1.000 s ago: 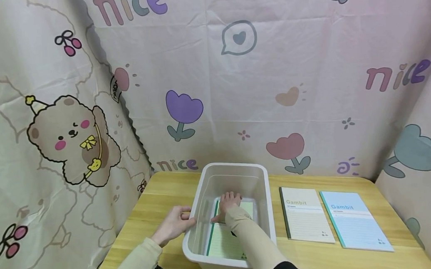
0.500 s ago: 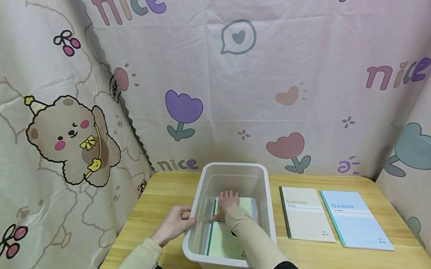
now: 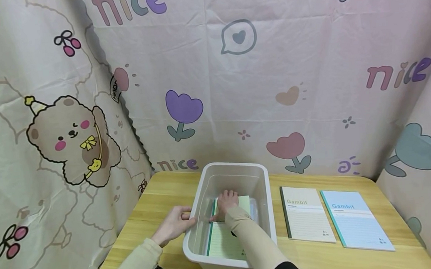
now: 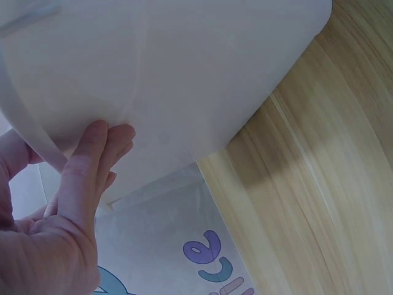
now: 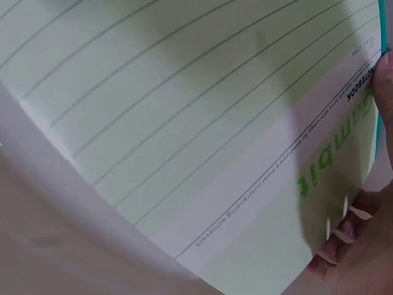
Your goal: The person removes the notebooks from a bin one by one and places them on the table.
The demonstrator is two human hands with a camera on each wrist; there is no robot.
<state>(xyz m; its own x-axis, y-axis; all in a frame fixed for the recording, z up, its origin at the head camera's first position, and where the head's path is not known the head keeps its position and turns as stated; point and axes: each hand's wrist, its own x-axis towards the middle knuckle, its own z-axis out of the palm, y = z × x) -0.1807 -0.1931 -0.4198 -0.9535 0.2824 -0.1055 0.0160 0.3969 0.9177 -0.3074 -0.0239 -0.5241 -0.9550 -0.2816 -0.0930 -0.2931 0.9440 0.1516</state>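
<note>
A light grey plastic bin point(image 3: 191, 255) stands on the wooden table. My left hand point(image 3: 174, 225) grips its left rim; in the left wrist view, the thumb is on one side of the wall and the fingers point(image 4: 92, 153) are on the other. Inside the bin lies a pale green notebook point(image 3: 223, 243) with a dark green spine. My right hand point(image 3: 226, 203) reaches down and holds this notebook by its edges. The right wrist view shows the thumb point(image 5: 385, 80) at the spine and the fingertips along the top edge by the "Gambit" lettering. The forearm covers part of the notebook.
To the right of the bin lie a cream notebook point(image 3: 308, 214) with a dark spine and a blue notebook point(image 3: 358, 221) with a teal spine, side by side. A printed curtain point(image 3: 231, 87) hangs behind the wooden table point(image 3: 159, 188) and on both sides.
The green notebook has shifted slightly left and away inside the bin, with my right hand moving along with it. The left hand keeps its place on the rim.
</note>
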